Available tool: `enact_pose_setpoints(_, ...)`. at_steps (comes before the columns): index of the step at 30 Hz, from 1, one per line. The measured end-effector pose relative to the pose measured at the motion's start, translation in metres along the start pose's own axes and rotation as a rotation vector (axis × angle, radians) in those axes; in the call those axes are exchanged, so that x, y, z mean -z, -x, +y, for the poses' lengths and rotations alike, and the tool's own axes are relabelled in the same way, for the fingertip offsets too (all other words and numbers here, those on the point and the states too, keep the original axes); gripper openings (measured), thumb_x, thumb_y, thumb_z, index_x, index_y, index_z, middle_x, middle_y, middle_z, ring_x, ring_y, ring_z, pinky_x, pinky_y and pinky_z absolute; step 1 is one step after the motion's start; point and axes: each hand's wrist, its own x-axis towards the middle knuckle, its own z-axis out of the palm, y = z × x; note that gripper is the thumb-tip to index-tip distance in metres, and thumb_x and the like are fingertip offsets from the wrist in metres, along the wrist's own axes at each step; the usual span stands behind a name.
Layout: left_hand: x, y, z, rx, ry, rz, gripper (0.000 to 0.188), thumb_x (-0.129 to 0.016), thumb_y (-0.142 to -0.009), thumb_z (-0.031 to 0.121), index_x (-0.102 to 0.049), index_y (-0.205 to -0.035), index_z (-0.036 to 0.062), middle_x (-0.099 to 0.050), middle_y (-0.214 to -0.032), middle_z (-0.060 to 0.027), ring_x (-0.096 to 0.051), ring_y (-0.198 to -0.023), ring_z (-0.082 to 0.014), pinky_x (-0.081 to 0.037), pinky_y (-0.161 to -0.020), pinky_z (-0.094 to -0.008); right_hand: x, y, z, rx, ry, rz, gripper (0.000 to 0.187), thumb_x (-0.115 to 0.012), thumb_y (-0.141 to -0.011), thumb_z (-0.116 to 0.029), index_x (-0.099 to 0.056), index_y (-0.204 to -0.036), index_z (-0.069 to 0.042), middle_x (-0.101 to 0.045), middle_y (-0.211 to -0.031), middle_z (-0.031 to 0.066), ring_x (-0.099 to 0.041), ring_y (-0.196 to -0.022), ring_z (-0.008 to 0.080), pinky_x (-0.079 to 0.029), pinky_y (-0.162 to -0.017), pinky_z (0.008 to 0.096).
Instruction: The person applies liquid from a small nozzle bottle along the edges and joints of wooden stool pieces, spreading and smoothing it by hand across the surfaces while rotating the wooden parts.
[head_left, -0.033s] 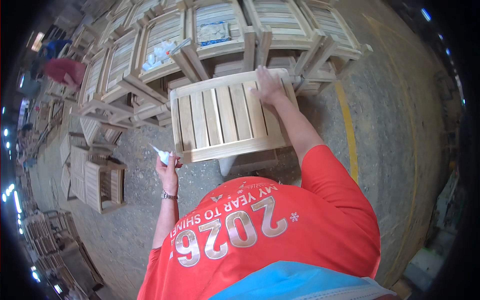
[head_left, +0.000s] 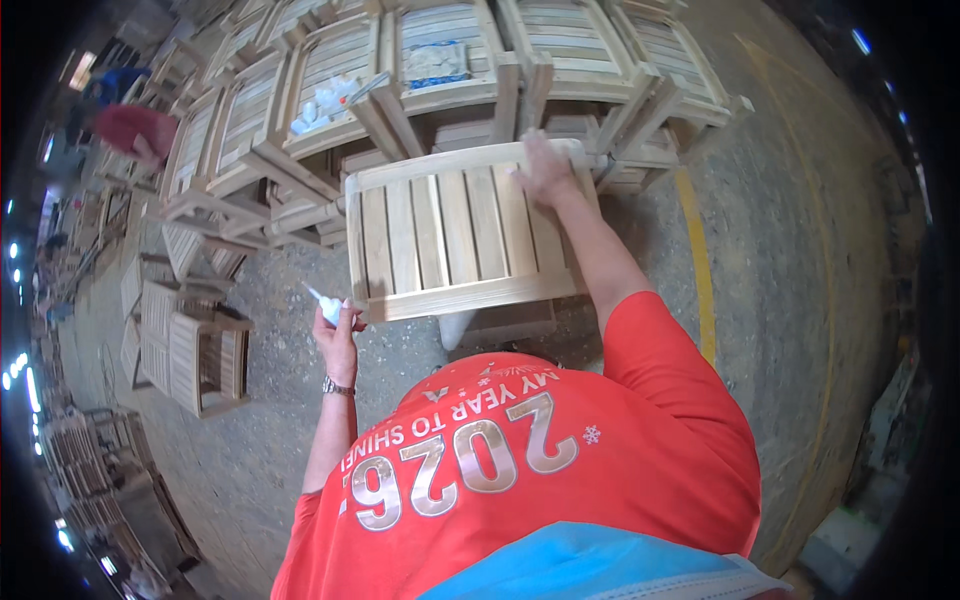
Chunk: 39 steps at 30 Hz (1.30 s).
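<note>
A slatted wooden panel [head_left: 458,235], pale and with a rounded far edge, lies in front of me. My right hand [head_left: 550,172] rests on its far right corner, fingers spread over the frame and slightly blurred. Close to the panel's near left corner, my left hand [head_left: 340,345] grips a small white squeeze bottle [head_left: 332,308] with a thin pointed nozzle. The nozzle points up and to the left, away from the wood. Under the panel's near edge part of a pale support [head_left: 460,328] shows; the rest is hidden.
Wooden slatted frames [head_left: 560,45] stand in rows beyond the panel. White bottles [head_left: 325,103] and a blue-edged packet [head_left: 436,63] lie on them. Small slatted pieces [head_left: 205,360] sit on the floor at left. A yellow floor line [head_left: 700,265] runs at right. Far left, a person in dark red [head_left: 138,130] bends over.
The scene has shifted a little to the right in the picture. Both hands keep nearly the same places by the panel. At far left, the person's arm shows more.
</note>
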Motion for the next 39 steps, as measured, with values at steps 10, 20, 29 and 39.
enact_pose_setpoints(10, 0.012, -0.016, 0.000, 0.016, -0.155, 0.016, 0.026, -0.061, -0.094, 0.015, -0.048, -0.115, 0.0052, -0.060, -0.080, -0.0035, -0.057, -0.060, -0.0097, -0.049, -0.052, -0.0243, -0.019, 0.001, 0.090, -0.672, -0.339, -0.014, 0.089, -0.045, -0.092, -0.061, -0.025, -0.150, 0.004, -0.038, -0.148, 0.0280, -0.039, -0.138, 0.0405, -0.030, -0.115, 0.0443)
enact_pose_setpoints(20, 0.036, -0.127, -0.021, -0.204, -0.613, -0.059, 0.039, -0.071, -0.087, 0.033, -0.060, -0.108, 0.0023, -0.068, -0.088, -0.0116, -0.066, -0.069, -0.0208, -0.052, -0.064, -0.0366, -0.032, 0.115, -0.042, -0.539, 0.327, 0.168, 0.087, -0.036, -0.093, -0.065, -0.023, -0.154, -0.003, -0.018, -0.160, 0.0221, -0.013, -0.150, 0.0330, -0.013, -0.119, 0.0522)
enact_pose_setpoints(29, 0.007, -0.207, -0.014, -0.302, -0.725, -0.102, 0.045, -0.073, -0.081, 0.036, -0.064, -0.115, 0.0074, -0.070, -0.100, -0.0198, -0.067, -0.093, -0.0379, -0.052, -0.080, -0.0465, -0.024, 0.103, -0.138, -0.532, 0.234, 0.031, 0.086, -0.037, -0.093, -0.065, -0.021, -0.155, -0.007, -0.012, -0.162, 0.0173, -0.006, -0.152, 0.0295, -0.006, -0.118, 0.0582)
enact_pose_setpoints(39, -0.005, -0.243, -0.030, -0.402, -0.832, -0.179, 0.048, -0.069, -0.083, 0.043, -0.064, -0.118, 0.0106, -0.070, -0.098, -0.0209, -0.067, -0.094, -0.0391, -0.053, -0.082, -0.0479, -0.028, 0.103, -0.140, -0.514, 0.206, 0.154, 0.079, -0.048, -0.092, -0.060, -0.034, -0.151, -0.009, -0.023, -0.159, 0.0185, -0.016, -0.150, 0.0310, -0.013, -0.117, 0.0596)
